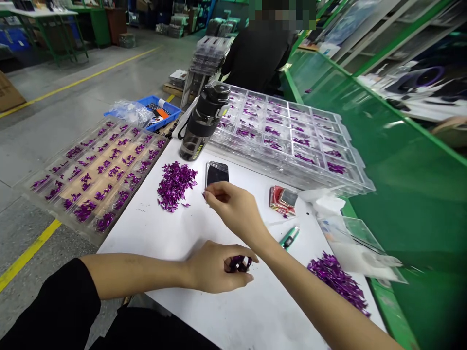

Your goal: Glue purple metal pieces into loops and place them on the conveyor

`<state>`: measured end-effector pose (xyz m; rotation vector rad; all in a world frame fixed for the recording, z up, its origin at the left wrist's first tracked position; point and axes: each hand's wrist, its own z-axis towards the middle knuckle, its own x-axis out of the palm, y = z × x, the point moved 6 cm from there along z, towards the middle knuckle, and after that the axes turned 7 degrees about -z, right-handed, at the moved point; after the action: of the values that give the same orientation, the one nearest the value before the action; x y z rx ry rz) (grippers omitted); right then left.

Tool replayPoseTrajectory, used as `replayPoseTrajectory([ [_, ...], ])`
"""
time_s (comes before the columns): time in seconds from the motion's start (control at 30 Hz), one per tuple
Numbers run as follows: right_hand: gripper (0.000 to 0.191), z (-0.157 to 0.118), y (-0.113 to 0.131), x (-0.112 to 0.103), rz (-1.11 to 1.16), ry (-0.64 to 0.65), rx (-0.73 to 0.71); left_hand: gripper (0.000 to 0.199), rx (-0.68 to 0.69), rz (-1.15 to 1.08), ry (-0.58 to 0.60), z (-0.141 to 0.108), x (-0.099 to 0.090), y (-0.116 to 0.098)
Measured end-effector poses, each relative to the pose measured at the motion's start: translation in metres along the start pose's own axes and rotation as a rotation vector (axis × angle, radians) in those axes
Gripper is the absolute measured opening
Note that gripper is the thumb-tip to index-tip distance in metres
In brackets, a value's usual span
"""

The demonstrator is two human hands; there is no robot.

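Observation:
My left hand (221,267) is curled low over the white tabletop, its fingers wrapped round some shiny purple pieces (239,263). Beyond it, my right hand (233,204) pinches thumb and forefinger together, with a tiny dark piece just showing at the tips. Left of the right hand lies a heap of small, pointed purple metallic pieces (176,187). A phone (218,172) rests just behind the right hand. Another purple heap (339,281) lies at the table's right side, partly hidden by my right forearm.
A black bottle (204,121) stands behind the left heap. Compartment trays (272,131) with purple pieces are stacked at the back; another tray (95,170) lies left. A green cutter (290,237), a red packet (279,201) and plastic bags (361,243) lie right. A person (259,53) sits ahead.

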<state>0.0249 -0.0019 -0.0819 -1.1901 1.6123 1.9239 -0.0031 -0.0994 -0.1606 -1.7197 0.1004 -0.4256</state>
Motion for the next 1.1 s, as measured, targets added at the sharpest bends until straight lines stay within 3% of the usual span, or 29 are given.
replayPoseTrajectory([
  [0.13,0.025,-0.058,-0.021,-0.03,0.208,-0.152,-0.004,0.023,-0.026,-0.124,-0.015,-0.002,0.0,0.002],
  [0.23,0.029,-0.097,-0.053,-0.041,0.266,-0.299,0.166,0.035,-0.065,-0.241,-0.044,0.0,0.0,0.006],
  [0.37,0.037,-0.118,-0.093,-0.024,0.444,-0.328,0.301,0.054,-0.116,-0.521,-0.177,0.002,-0.007,0.006],
  [0.53,0.045,-0.117,-0.124,0.007,0.466,-0.271,0.229,0.062,-0.14,-0.64,-0.242,0.003,-0.011,-0.003],
  [0.67,0.036,-0.122,-0.124,0.008,0.308,-0.362,0.089,0.06,-0.175,-0.631,-0.226,0.002,-0.009,-0.006],
  [0.8,0.024,-0.129,-0.104,-0.002,0.067,-0.511,-0.166,0.053,-0.151,-0.586,-0.219,0.001,-0.007,-0.005],
  [0.9,0.027,-0.129,-0.09,-0.005,-0.053,-0.492,-0.348,0.046,-0.071,-0.484,-0.248,-0.002,-0.008,-0.002],
  [1.0,0.027,-0.126,-0.088,-0.008,-0.047,-0.424,-0.364,0.042,-0.021,-0.389,-0.254,-0.005,-0.008,0.0],
  [1.1,0.021,-0.125,-0.093,-0.015,0.023,-0.419,-0.217,0.043,-0.009,-0.327,-0.259,-0.007,-0.007,0.001],
])
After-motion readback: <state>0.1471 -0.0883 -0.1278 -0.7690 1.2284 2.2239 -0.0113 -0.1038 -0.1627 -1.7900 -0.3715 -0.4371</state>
